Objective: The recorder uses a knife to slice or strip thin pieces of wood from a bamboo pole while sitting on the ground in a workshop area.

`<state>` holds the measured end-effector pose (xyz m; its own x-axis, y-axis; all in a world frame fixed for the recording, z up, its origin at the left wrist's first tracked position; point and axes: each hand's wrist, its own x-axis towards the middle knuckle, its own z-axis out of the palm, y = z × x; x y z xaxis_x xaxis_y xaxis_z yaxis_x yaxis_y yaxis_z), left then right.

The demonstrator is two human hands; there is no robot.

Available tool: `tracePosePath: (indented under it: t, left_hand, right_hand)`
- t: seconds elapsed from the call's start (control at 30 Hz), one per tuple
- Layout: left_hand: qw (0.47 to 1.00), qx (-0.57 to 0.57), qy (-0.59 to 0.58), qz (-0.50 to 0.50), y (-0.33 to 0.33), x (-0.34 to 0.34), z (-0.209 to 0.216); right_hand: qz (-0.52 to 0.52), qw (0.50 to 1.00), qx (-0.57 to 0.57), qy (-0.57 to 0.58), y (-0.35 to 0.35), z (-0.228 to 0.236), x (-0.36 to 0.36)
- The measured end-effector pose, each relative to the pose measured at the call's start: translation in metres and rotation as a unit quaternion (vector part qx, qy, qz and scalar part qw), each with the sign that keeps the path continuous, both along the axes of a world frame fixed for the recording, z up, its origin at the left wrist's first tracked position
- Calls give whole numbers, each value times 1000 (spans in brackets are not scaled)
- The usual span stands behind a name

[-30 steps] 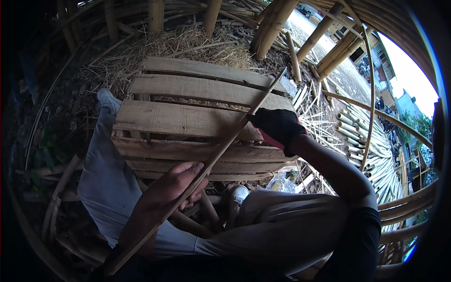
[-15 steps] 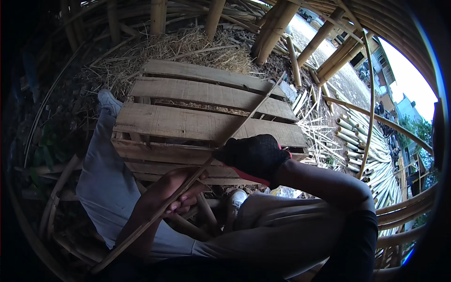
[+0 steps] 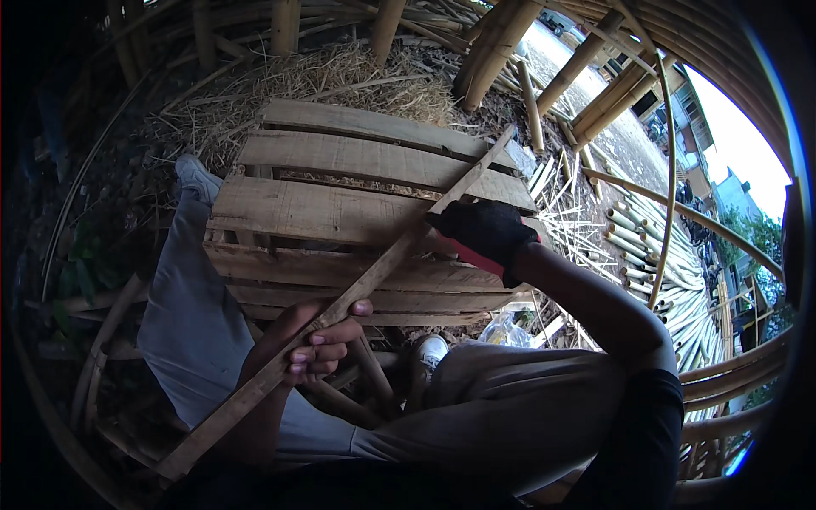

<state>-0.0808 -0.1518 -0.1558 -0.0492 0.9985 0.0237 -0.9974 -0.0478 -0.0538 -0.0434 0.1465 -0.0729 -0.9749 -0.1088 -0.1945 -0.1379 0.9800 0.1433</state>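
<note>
A long split bamboo strip (image 3: 384,265) runs slantwise from my lap at the lower left to above the far right of a slatted wooden crate (image 3: 314,204). My bare left hand (image 3: 319,340) is wrapped around the strip's lower half, fingers curled over its edge. Farther up, my right hand (image 3: 484,234), in a black and red work glove, is closed on the strip; its fingertips are partly hidden. The strip's broad flat face shows upward. Whether the strip touches the crate's top, I cannot tell.
Dry straw (image 3: 340,85) lies behind the crate, below several bamboo posts (image 3: 497,51). To the right are loose slivers (image 3: 569,229) and a big stack of cut bamboo poles (image 3: 654,255). A clear plastic bag (image 3: 507,330) rests near my shoe (image 3: 432,350). A bent bamboo pole (image 3: 671,187) rises at right.
The strip has turned from its narrow edge to its broad face. My right hand has slid up and to the right along it, while my left hand keeps hold near the same place.
</note>
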Motion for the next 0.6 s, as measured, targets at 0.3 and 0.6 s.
tracePosePath:
  t: [0.3, 0.6]
  left_hand:
    - [988, -79, 129, 14, 3, 5, 8]
    - [930, -145, 335, 51, 4, 9, 19]
  right_hand:
    - [55, 997, 46, -13, -11, 15, 6]
    - [55, 994, -57, -72, -44, 24, 24]
